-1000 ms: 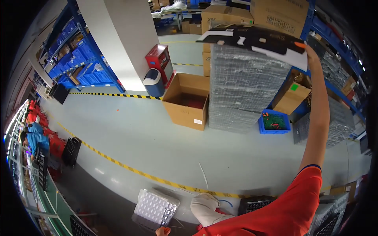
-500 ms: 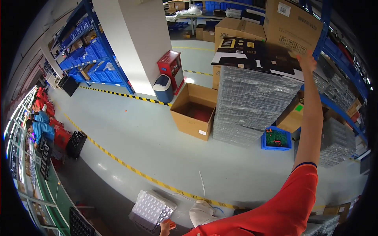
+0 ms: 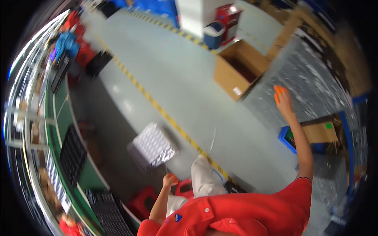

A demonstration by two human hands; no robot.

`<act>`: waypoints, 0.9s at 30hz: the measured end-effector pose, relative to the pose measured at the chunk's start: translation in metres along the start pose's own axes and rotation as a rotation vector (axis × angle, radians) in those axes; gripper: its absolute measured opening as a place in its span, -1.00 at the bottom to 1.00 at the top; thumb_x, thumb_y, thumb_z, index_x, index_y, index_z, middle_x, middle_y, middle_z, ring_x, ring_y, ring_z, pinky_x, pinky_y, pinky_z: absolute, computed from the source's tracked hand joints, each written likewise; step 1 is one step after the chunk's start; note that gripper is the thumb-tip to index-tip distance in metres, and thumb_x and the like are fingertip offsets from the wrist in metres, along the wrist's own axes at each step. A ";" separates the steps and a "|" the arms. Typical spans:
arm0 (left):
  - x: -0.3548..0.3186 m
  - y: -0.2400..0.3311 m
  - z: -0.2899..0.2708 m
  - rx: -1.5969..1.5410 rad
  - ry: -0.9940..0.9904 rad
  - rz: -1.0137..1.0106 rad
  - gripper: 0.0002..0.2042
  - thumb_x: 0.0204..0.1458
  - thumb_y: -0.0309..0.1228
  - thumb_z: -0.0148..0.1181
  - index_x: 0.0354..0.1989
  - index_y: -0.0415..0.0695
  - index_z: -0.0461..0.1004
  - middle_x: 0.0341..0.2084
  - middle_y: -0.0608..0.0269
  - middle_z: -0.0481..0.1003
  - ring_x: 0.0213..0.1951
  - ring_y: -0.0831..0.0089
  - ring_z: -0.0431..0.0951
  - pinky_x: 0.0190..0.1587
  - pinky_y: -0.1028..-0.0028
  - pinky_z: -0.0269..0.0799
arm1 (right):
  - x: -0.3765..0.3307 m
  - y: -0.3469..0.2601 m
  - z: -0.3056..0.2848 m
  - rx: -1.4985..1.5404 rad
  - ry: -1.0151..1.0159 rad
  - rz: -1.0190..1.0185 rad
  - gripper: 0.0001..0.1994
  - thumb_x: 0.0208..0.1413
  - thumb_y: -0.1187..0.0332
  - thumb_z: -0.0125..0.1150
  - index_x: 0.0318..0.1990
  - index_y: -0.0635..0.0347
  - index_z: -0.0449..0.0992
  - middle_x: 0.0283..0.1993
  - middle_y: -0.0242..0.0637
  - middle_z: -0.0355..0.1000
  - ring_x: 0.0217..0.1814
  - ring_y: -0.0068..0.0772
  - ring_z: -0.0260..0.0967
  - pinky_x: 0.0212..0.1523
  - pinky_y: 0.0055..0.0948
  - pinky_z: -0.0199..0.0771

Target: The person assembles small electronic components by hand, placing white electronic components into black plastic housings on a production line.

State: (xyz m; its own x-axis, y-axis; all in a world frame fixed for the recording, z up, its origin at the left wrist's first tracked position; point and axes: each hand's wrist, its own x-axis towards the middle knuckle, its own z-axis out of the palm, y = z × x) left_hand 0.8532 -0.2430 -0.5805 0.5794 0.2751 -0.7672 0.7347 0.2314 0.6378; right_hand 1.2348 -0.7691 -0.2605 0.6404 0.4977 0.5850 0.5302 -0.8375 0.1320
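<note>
A tall shrink-wrapped pallet stack (image 3: 315, 78) stands at upper right, and the right hand (image 3: 282, 98), fingers spread and orange-tipped, rests flat against its side, gripping nothing. The left hand (image 3: 170, 180) hangs low, curled; whether it holds anything is unclear. An open cardboard box (image 3: 240, 69) sits just left of the stack.

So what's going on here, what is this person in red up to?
A person in a red shirt stands on a warehouse floor. The right hand, orange at the fingertips, reaches out to a tall grey wrapped stack. The left hand is low, near a silvery tray stack on the floor. An open cardboard box sits beside the grey stack. The picture is blurred, so the grips are unclear.
</note>
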 end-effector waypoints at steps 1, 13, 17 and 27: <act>0.004 -0.018 -0.005 -0.006 0.033 0.006 -0.76 -0.02 -0.50 -0.01 -0.15 -0.24 0.38 -0.44 0.13 0.48 -0.45 0.33 0.55 -0.50 0.37 0.55 | -0.029 -0.025 0.037 0.027 -0.171 -0.029 -0.64 -0.05 0.49 0.08 -0.02 0.24 0.34 -0.06 -0.08 0.32 0.02 -0.05 0.22 0.02 -0.18 0.23; 0.020 -0.266 -0.159 0.717 0.853 0.292 -0.65 -0.09 -0.54 0.06 -0.06 -0.27 0.35 -0.22 -0.07 0.38 -0.13 0.02 0.37 -0.02 0.18 0.28 | -0.249 -0.524 0.433 0.521 -1.345 -0.022 -0.56 -0.07 0.29 0.19 0.01 0.19 0.35 0.04 -0.05 0.33 0.10 -0.07 0.26 0.08 -0.21 0.27; 0.039 -0.301 -0.185 0.766 0.946 0.340 -0.62 -0.07 -0.53 0.08 -0.02 -0.27 0.30 -0.11 -0.08 0.31 -0.01 0.03 0.28 0.04 0.18 0.22 | -0.246 -0.660 0.523 0.549 -1.052 0.474 -0.43 -0.09 0.24 0.22 0.10 0.23 0.23 0.06 0.09 0.26 0.10 0.07 0.21 0.08 -0.16 0.26; 0.060 -0.308 -0.215 0.710 0.997 0.328 -0.61 -0.05 -0.53 0.07 0.01 -0.28 0.28 -0.04 -0.10 0.28 0.07 0.05 0.21 0.11 0.21 0.16 | -0.243 -0.700 0.638 0.410 -0.590 0.540 -0.67 -0.09 0.27 0.23 -0.18 0.22 0.39 -0.13 -0.01 0.34 -0.02 0.05 0.28 -0.07 -0.12 0.32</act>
State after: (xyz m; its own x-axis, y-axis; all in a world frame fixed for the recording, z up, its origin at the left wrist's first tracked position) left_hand 0.5859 -0.0974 -0.8084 0.4800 0.8773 0.0011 0.8135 -0.4456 0.3736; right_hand 1.0626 -0.1601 -1.0060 0.9814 0.1886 -0.0362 0.1582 -0.9009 -0.4042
